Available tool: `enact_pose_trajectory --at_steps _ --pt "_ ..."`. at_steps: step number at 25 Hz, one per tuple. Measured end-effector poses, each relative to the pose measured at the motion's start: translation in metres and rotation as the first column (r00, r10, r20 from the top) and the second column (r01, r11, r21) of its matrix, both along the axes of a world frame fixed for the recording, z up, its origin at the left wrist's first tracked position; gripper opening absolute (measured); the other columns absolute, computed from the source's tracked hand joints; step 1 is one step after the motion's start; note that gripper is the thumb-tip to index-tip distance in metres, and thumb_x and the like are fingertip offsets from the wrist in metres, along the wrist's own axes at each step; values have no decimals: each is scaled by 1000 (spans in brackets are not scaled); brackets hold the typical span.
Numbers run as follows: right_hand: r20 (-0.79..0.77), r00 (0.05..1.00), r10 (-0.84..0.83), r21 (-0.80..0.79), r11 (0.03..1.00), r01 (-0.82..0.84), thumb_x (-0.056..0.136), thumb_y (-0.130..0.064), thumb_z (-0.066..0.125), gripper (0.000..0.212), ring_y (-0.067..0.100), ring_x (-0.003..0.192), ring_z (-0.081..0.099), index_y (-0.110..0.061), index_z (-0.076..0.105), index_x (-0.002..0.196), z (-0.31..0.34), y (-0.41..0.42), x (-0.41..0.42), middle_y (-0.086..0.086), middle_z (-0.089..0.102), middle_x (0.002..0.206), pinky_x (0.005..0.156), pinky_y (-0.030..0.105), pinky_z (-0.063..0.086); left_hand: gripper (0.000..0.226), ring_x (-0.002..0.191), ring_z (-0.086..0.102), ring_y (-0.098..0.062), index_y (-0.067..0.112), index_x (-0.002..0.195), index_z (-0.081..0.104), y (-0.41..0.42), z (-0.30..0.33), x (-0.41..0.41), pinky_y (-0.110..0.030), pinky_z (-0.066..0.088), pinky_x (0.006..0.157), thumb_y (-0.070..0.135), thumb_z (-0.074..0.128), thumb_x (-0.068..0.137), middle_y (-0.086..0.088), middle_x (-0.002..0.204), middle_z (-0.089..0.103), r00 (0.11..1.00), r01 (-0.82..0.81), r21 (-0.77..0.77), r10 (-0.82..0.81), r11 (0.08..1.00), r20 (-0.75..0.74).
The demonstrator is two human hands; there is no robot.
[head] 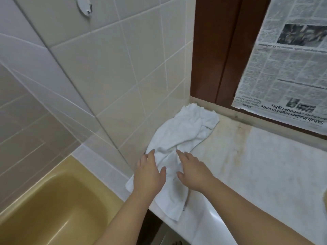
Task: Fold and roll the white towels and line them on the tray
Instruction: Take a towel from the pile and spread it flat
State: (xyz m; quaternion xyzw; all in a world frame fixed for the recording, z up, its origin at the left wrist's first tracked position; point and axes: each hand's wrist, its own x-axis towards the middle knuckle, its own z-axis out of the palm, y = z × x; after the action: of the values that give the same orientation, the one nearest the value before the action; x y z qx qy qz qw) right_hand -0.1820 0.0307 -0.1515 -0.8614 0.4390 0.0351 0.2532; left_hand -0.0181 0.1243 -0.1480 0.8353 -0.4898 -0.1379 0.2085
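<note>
Head: stained countertop (265, 165), tiled wall (106, 68).

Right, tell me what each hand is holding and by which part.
Nothing is gripped. The left hand and right hand lie flat, fingers straight, on the near part of the crumpled white towel on the counter.

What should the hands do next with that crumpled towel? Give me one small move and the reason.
Probably spread it flat. The white towel lies bunched and twisted on the marble counter, its far end crumpled in the corner by the tiled wall. The left hand and right hand both rest on its near part with straight fingers, so sliding them apart should smooth it for a first fold.
</note>
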Motion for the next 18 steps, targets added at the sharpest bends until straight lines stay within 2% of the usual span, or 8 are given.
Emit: enact_pose_trajectory --at_steps 4,8,11,13,16,18 --pt "117 939 -323 199 934 297 98 -43 58 92 27 125 58 -14 0 163 -15 -14 28 9 48 151 97 39 51 69 131 44 -24 25 156 34 -36 -3 12 -35 42 104 49 61 97 -3 143 47 997 64 9 -64 998 50" --pt "152 899 -411 273 891 362 99 -37 59 79 27 131 55 -14 15 161 -19 -14 41 8 48 150 98 34 48 56 123 50 -25 33 151 37 -69 2 16 -42 42 96 54 51 101 -1 135 50 977 75 111 -96 991 192" --pt "187 876 -445 298 875 382 99 -37 60 78 26 131 55 -17 17 160 -19 -17 41 8 49 149 98 35 48 34 114 53 -24 38 136 55 -85 2 22 -43 38 93 48 47 105 0 124 51 949 121 143 -156 982 274" --pt "186 863 -469 299 864 405 98 -36 60 84 25 129 57 -20 9 163 -16 -18 37 8 48 150 95 33 49 27 109 55 -25 35 128 63 -88 -2 23 -42 40 89 41 47 106 0 119 54 941 178 61 -188 982 280" --pt "204 845 -494 274 858 435 96 -38 62 96 22 107 63 -28 -6 163 -4 -15 31 8 44 148 80 31 52 24 96 62 -29 27 123 67 -87 7 12 -42 46 83 29 50 105 0 104 64 963 229 -210 -189 951 192" --pt "269 811 -519 226 853 471 94 -38 67 104 24 112 60 -35 -12 162 13 -18 25 9 35 152 81 30 47 26 89 64 -28 23 122 66 -89 30 0 -41 48 81 25 47 103 1 96 67 980 201 -394 -184 897 81"
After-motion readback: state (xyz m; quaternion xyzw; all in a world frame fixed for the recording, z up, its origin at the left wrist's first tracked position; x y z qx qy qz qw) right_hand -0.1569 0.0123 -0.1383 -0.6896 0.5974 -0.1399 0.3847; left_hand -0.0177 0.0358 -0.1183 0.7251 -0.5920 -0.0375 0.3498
